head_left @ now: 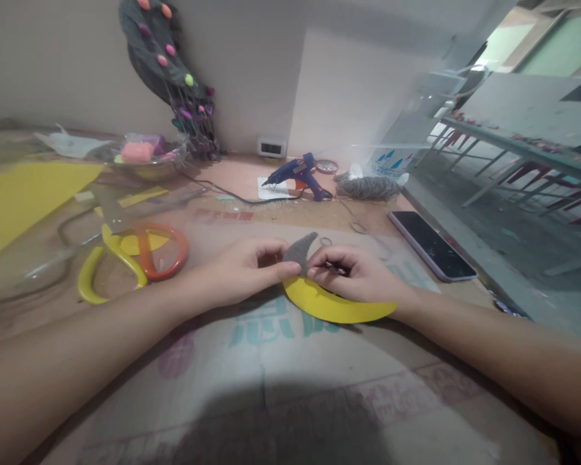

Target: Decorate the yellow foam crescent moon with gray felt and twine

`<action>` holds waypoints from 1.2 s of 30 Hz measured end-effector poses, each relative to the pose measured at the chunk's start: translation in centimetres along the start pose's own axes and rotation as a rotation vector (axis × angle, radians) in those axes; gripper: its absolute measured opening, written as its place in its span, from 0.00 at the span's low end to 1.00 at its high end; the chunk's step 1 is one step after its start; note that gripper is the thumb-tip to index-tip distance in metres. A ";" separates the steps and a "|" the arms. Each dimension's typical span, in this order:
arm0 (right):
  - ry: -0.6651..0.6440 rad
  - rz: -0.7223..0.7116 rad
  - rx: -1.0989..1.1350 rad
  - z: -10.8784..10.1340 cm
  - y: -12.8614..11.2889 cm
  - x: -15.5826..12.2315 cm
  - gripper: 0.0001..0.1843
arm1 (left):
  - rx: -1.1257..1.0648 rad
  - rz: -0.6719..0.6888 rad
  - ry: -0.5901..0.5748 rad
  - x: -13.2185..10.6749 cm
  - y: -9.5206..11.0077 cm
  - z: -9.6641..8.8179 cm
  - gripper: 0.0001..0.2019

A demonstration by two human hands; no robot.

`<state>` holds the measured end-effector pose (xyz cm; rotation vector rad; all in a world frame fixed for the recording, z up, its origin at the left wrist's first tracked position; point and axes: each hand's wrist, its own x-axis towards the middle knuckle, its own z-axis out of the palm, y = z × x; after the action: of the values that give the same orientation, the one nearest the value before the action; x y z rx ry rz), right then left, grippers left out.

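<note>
A yellow crescent-shaped foam piece (329, 305) lies on the cardboard-covered table in front of me. A small grey pointed piece (301, 250) stands up from its upper edge. My left hand (244, 268) pinches the grey piece from the left with fingers closed. My right hand (356, 274) has its fingers curled and pressed against the same grey piece from the right, resting on the crescent. The two hands almost touch.
Yellow and orange scissors (133, 255) lie to the left. A yellow foam sheet (19, 197) is at the far left. A blue glue gun (303, 174) with its cable, a grey bundle (365, 187) and a phone (430, 245) sit behind and right. The table edge runs along the right.
</note>
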<state>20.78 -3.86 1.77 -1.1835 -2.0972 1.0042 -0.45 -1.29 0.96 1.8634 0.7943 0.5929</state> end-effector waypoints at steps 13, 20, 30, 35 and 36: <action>0.200 -0.404 -0.505 -1.3 1.3 -0.5 0.20 | -0.149 -0.028 -0.013 0.0 -0.2 -0.2 0.14; 0.168 -0.519 -0.706 -1.4 1.6 -0.6 0.21 | -0.149 -0.018 0.000 0.1 0.0 -0.1 0.14; 0.175 -0.535 -0.741 -1.3 1.7 -0.5 0.19 | -0.128 -0.010 0.005 0.0 -0.1 -0.2 0.13; 0.175 -0.526 -0.745 -1.3 1.5 -0.6 0.19 | -0.146 -0.012 -0.002 0.1 -0.2 -0.1 0.14; 0.175 -0.527 -0.746 -1.3 1.4 -0.6 0.19 | -0.150 -0.010 -0.004 0.1 -0.2 -0.1 0.14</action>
<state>22.73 -3.46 1.32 -0.8769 -2.5100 -0.1396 -0.53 -1.09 0.83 1.7224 0.7364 0.6254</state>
